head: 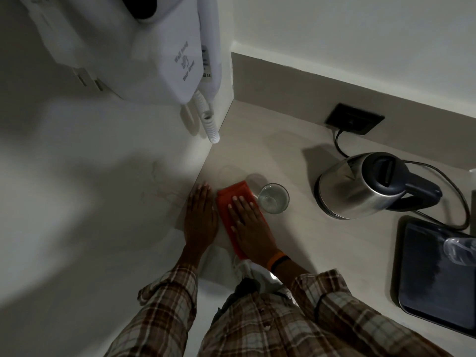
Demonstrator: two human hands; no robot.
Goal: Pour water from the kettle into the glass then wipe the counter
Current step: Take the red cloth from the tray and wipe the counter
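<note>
A steel kettle (360, 188) with a black lid and handle stands upright on the pale counter (291, 243) at the right, lid closed. A clear glass (273, 198) with some water in it stands left of the kettle. An orange cloth (233, 195) lies flat on the counter just left of the glass. My right hand (248, 222) lies flat on the cloth, fingers extended, palm pressing down. My left hand (199, 219) rests flat on the bare counter beside the cloth, by the wall corner, holding nothing.
A black tray (425, 292) holding a clear plastic bottle (461, 247) sits at the right edge. The kettle's cord (463, 202) loops to a black socket (354, 118) set in the counter near the back wall. A wall-mounted hair dryer (180, 47) hangs above left.
</note>
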